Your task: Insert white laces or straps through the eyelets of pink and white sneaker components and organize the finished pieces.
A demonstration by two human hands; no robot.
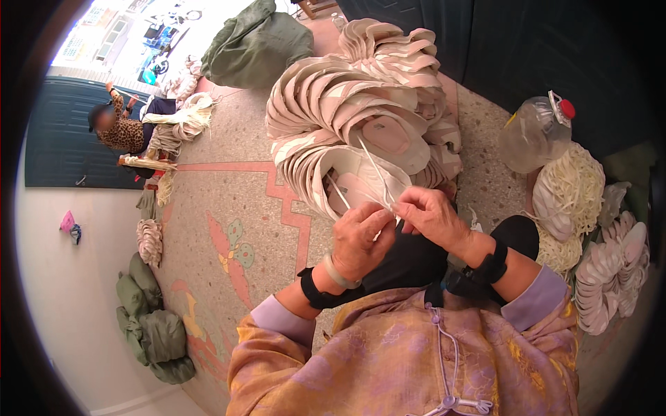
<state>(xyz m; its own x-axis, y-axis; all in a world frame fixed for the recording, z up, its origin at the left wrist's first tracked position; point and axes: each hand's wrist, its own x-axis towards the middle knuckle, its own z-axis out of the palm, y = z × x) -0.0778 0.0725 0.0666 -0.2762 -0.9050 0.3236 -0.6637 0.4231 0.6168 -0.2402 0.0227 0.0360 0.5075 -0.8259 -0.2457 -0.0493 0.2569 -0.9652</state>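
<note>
Both my hands meet at the near end of a long nested row of pale cream shoe uppers [305,166], which look like fabric. A thin white lace [372,161] runs up from my fingers over the nearest upper, and another short white strand slants beside it. With the fingers curled, my left hand [361,239] pinches the lace from the left. My right hand [431,216] pinches it from the right, thumb and forefinger together, close to the left fingertips. Where the strands cross between the fingers is partly hidden.
Behind the uppers sits a large green sack [260,45]. To the right stand a clear plastic jug [534,135] with a red cap, heaped pale laces [572,187] and more stacked uppers [610,274]. More green sacks [152,326] lie left. Another person [125,132] sits far left.
</note>
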